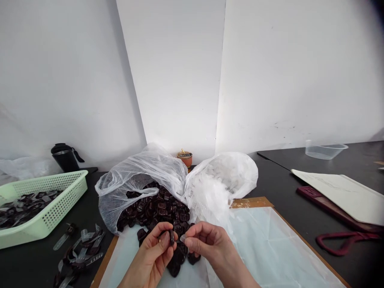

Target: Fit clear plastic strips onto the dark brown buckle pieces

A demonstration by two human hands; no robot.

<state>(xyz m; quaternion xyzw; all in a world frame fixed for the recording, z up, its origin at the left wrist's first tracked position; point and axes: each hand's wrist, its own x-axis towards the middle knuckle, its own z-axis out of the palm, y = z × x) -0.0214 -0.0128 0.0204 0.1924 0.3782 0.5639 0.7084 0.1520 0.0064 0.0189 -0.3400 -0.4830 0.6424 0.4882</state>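
Observation:
Between the thumb and fingers of my left hand (158, 249) is a small dark brown plastic piece (172, 237). My right hand (208, 244) pinches a small clear strip (183, 238), its tip close to the dark piece; whether the two touch is unclear. Beneath and behind both hands lies a pile of dark brown pieces (163, 208), spilling out of a clear plastic bag (120, 188). To its right, a white bag (243, 172) holds many translucent strips (210, 196).
A pale green basket (60, 202) of dark pieces stands left, with joined pieces and strips (81, 252) beside it. A covered board (270, 236) lies below the hands. Dark red scissors (345, 242), a notebook (342, 192), a clear tray (325, 152), a black cup (65, 160) and a small pot (185, 159) surround it.

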